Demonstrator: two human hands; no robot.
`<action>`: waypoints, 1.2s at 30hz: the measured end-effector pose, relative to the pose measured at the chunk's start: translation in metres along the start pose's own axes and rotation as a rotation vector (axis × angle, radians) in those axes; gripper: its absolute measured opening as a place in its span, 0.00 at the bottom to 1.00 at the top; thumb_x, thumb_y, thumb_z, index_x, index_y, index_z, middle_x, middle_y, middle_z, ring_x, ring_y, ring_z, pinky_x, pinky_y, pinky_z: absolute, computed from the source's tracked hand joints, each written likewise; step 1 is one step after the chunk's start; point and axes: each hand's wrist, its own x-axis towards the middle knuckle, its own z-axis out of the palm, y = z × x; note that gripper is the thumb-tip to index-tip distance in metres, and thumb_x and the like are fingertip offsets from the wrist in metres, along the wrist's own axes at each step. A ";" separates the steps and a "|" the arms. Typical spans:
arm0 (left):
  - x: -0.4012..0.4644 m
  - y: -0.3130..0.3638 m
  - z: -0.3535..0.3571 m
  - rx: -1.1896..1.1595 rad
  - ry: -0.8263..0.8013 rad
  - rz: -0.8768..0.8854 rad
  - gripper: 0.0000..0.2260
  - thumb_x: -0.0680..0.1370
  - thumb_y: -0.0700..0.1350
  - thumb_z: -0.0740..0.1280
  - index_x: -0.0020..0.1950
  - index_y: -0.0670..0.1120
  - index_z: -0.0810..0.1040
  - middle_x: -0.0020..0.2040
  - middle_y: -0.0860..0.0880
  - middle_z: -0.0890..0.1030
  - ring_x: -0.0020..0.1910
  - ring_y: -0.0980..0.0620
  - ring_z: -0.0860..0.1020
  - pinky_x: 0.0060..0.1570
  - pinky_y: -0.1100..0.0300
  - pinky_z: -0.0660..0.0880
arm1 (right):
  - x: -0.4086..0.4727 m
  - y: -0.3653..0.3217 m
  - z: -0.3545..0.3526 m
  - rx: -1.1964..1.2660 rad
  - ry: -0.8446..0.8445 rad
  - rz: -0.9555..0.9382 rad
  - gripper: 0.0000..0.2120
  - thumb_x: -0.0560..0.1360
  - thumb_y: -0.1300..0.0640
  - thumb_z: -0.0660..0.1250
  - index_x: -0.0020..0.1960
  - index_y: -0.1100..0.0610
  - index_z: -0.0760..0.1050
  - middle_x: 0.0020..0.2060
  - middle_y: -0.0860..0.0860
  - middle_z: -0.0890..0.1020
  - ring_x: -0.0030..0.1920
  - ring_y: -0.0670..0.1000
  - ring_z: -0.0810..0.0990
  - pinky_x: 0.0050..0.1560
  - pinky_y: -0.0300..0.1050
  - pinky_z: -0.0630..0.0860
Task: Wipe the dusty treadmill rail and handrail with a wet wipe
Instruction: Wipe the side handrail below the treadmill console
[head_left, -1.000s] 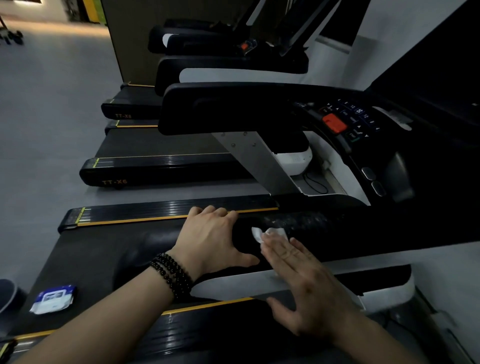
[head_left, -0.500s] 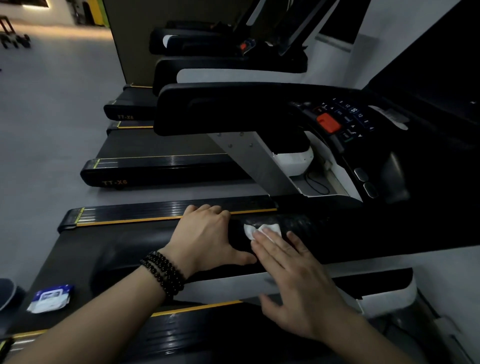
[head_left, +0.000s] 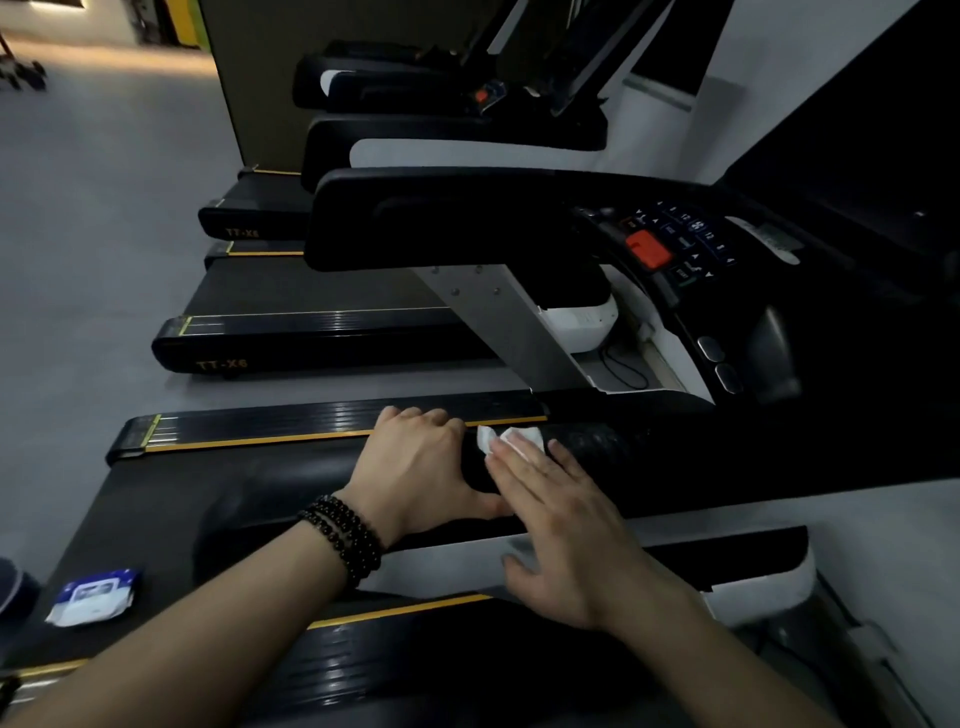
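Since a second ago my right hand (head_left: 566, 525) has slid the wet wipe (head_left: 506, 441) along the handrail (head_left: 675, 457) toward my left hand (head_left: 421, 467). Right fingers lie flat, pressing the limp, light wipe; left fingers curl around the stiff handrail.

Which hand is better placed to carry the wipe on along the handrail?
Right. The right hand presses flat fingers on the wet wipe atop the handrail; the left hand grips the handrail beside it.

"tt-x6" stands in yellow on the end of the neighbour treadmill (head_left: 223, 365) and, fainter, on the farther treadmill (head_left: 241, 233).
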 end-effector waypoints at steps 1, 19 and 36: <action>0.000 0.000 0.000 0.002 0.008 0.007 0.37 0.63 0.82 0.53 0.45 0.50 0.77 0.43 0.53 0.79 0.46 0.50 0.79 0.53 0.53 0.69 | -0.003 -0.001 0.002 0.004 -0.020 -0.016 0.43 0.68 0.44 0.64 0.80 0.58 0.58 0.80 0.51 0.56 0.80 0.48 0.48 0.78 0.51 0.47; 0.000 -0.002 -0.001 0.010 0.011 -0.003 0.40 0.61 0.84 0.54 0.48 0.52 0.79 0.44 0.54 0.80 0.46 0.51 0.79 0.51 0.53 0.65 | -0.013 0.019 -0.008 -0.069 0.004 -0.024 0.40 0.68 0.45 0.62 0.78 0.56 0.62 0.79 0.51 0.60 0.79 0.48 0.55 0.78 0.51 0.46; -0.002 0.009 -0.002 0.041 0.010 -0.062 0.37 0.62 0.83 0.52 0.45 0.52 0.76 0.44 0.54 0.79 0.47 0.50 0.80 0.54 0.53 0.68 | -0.019 0.023 -0.008 -0.034 -0.047 -0.169 0.41 0.69 0.47 0.64 0.80 0.57 0.59 0.80 0.49 0.55 0.80 0.46 0.47 0.78 0.52 0.47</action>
